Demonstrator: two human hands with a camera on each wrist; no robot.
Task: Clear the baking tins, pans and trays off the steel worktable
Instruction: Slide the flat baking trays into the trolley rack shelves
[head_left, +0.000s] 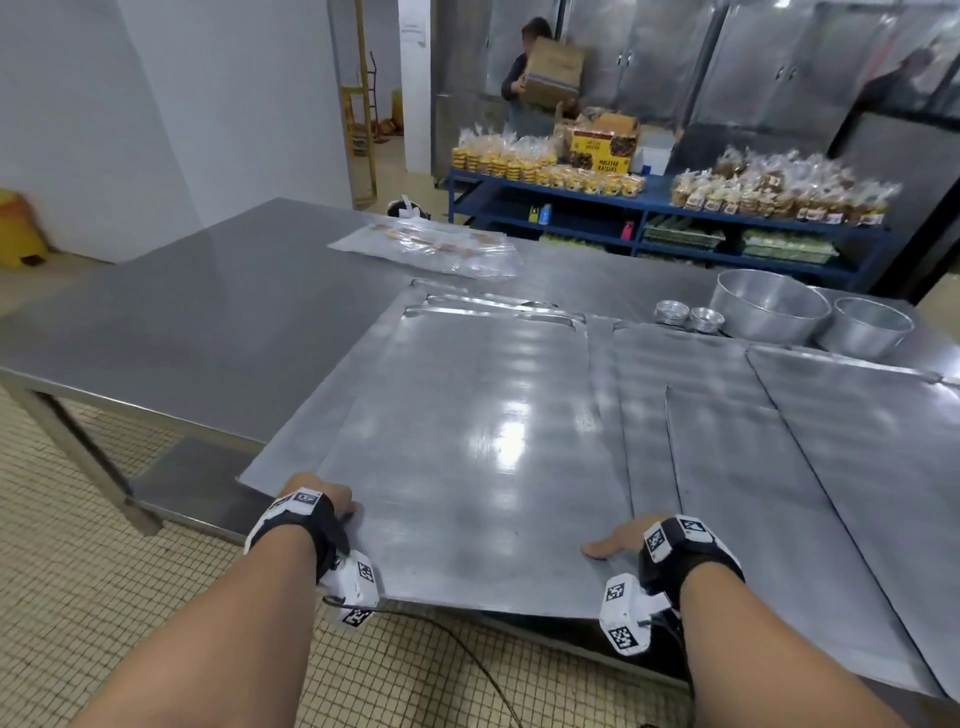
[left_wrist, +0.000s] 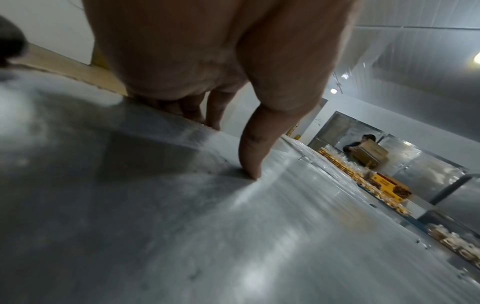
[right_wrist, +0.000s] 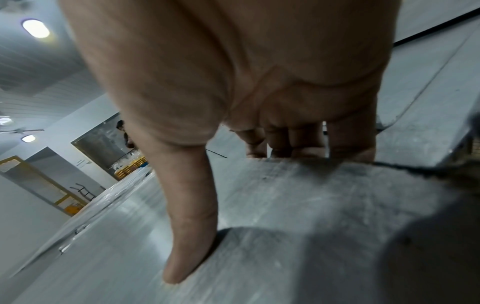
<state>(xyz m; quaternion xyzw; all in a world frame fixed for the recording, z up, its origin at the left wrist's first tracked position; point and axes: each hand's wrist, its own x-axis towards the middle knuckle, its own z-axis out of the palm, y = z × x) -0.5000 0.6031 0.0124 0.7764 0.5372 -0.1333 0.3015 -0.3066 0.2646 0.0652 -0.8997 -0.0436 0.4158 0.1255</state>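
Observation:
A large flat metal baking tray lies on top of a stack of like trays, jutting over the near edge of the steel worktable. My left hand grips its near-left side, thumb on top and fingers curled under the edge. My right hand grips the near-right side the same way, thumb pressed on the top face, fingers under the rim. More flat trays overlap to the right. Two round pans and small tins stand behind them.
Clear plastic bags lie at the table's far side. A blue shelf with packed baked goods stands beyond, and a person carrying a cardboard box is behind it. Tiled floor lies to my left, with a lower shelf under the table.

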